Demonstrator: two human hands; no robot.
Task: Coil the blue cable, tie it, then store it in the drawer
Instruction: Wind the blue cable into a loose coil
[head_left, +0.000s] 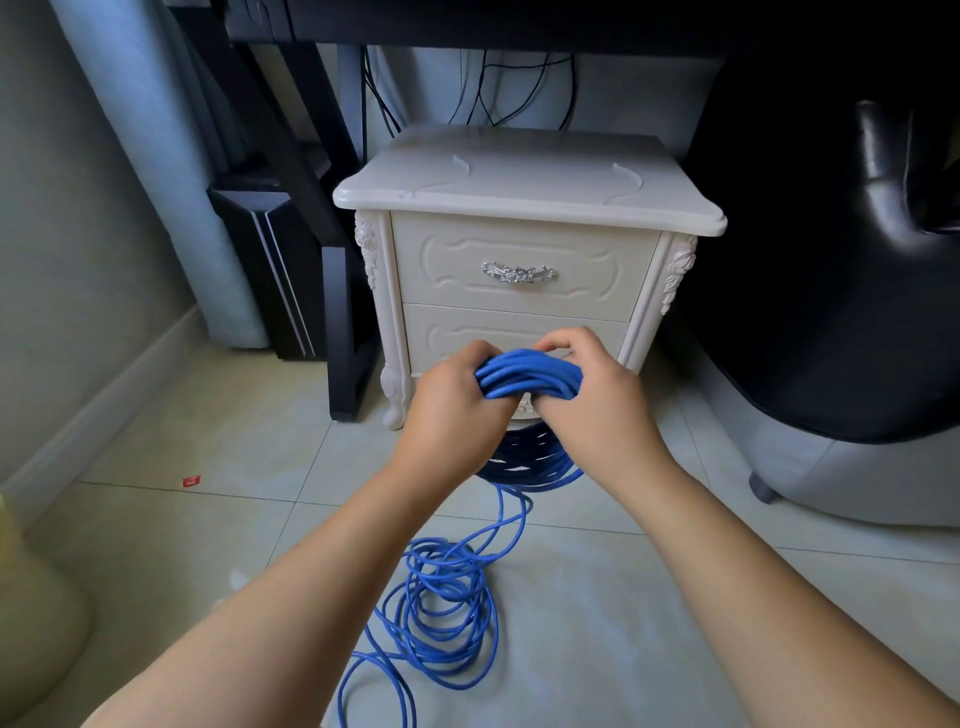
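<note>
A bundle of the blue cable (527, 376) is held up in front of the white nightstand (524, 197). My left hand (457, 410) grips the bundle's left side and my right hand (592, 400) grips its right side, thumb on top. Below my wrists the coil hangs down in shadow. A loose heap of the same cable lies on the tiled floor between my forearms, and one strand rises from it to the coil. The nightstand's upper drawer (519, 270), with a silver handle, is closed. My hands and the cable partly hide the lower drawer.
A black desk frame (343, 312) and a dark box stand left of the nightstand. A black leather chair (841, 270) fills the right side. Black wires hang behind the nightstand. A small red scrap (191, 481) lies on the floor tiles at left.
</note>
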